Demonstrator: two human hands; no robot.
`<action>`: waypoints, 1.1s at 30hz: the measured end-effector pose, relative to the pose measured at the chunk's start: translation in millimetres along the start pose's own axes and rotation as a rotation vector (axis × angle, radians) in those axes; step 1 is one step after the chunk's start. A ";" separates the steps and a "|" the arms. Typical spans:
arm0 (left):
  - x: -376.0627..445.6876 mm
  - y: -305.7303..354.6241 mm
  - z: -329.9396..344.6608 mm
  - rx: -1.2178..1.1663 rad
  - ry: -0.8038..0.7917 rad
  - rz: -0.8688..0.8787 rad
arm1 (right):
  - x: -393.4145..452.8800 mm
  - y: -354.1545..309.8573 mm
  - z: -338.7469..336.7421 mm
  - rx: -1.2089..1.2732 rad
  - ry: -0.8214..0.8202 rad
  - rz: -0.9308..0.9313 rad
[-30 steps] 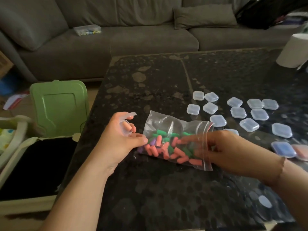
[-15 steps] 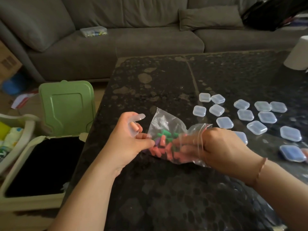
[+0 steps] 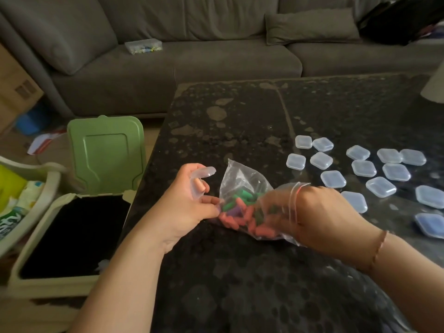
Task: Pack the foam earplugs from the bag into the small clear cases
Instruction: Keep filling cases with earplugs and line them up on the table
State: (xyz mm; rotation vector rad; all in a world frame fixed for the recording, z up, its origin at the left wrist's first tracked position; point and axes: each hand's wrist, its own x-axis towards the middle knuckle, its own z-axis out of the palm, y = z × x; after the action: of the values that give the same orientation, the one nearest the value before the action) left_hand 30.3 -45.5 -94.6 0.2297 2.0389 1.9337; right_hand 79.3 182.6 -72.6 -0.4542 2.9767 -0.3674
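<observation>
Since the earlier frame, the right hand (image 3: pixel 310 212) has pushed deeper into the clear bag (image 3: pixel 242 181), fingers hidden among orange, green and purple earplugs (image 3: pixel 240 210); its grip cannot be told. The left hand (image 3: pixel 185 205) holds an open clear case (image 3: pixel 200 180) and pinches the bag's corner. Dark speckled table (image 3: pixel 240 121), frame centre; closed cases (image 3: pixel 360 169) at right; grey sofa (image 3: pixel 192 63) above.

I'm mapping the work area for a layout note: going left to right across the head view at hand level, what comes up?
Open bin with green lid → left hand gripping an open clear case → bag of earplugs → right hand → clear cases on the table.
</observation>
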 end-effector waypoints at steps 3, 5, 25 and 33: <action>0.6 -0.4 3.2 0.053 0.036 0.017 | 1.5 4.4 6.5 -0.084 -0.006 -0.052; 0.3 -0.8 3.6 0.044 0.061 0.031 | 1.3 2.6 5.2 -0.173 -0.009 -0.048; 3.2 -2.5 -2.8 0.054 0.122 0.054 | -29.7 38.0 -7.2 0.325 0.024 0.017; -1.6 -3.8 0.3 0.322 -0.002 0.060 | -18.3 20.3 1.2 0.340 0.138 -0.117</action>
State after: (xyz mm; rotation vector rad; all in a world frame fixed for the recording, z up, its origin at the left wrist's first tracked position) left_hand 32.2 -46.0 -98.2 0.3701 2.3596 1.6255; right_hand 91.2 206.8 -77.7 -0.5831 2.9336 -0.9332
